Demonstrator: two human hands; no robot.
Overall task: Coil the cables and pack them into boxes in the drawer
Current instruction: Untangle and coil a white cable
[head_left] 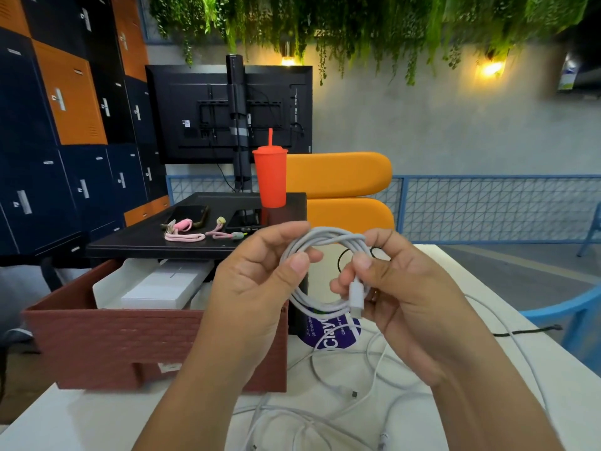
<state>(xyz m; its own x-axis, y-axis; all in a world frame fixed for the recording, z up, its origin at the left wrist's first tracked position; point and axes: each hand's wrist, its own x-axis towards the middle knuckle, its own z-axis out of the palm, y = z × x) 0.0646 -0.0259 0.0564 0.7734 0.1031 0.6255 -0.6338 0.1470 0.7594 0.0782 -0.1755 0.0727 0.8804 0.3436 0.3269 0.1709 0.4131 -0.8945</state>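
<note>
Loose white cables (325,415) sprawl over the white table (81,418) at the bottom centre, cut off by the lower edge. Above them, mid-frame, 2 hands hold a coiled white cable (328,237). The left hand (253,288) pinches the coil's left side with curled fingers. The right hand (406,294) grips the cable's end just above its plug (356,292).

At lower left an open reddish-brown drawer (130,336) holds white boxes (162,288). Their contents cannot be seen, and the left hand hides the drawer's right end.

On the black stand (146,242) over the drawer lie pink cables (185,236), a phone (190,214) and a red tumbler (270,177). The coil half covers a purple label (335,336).
</note>
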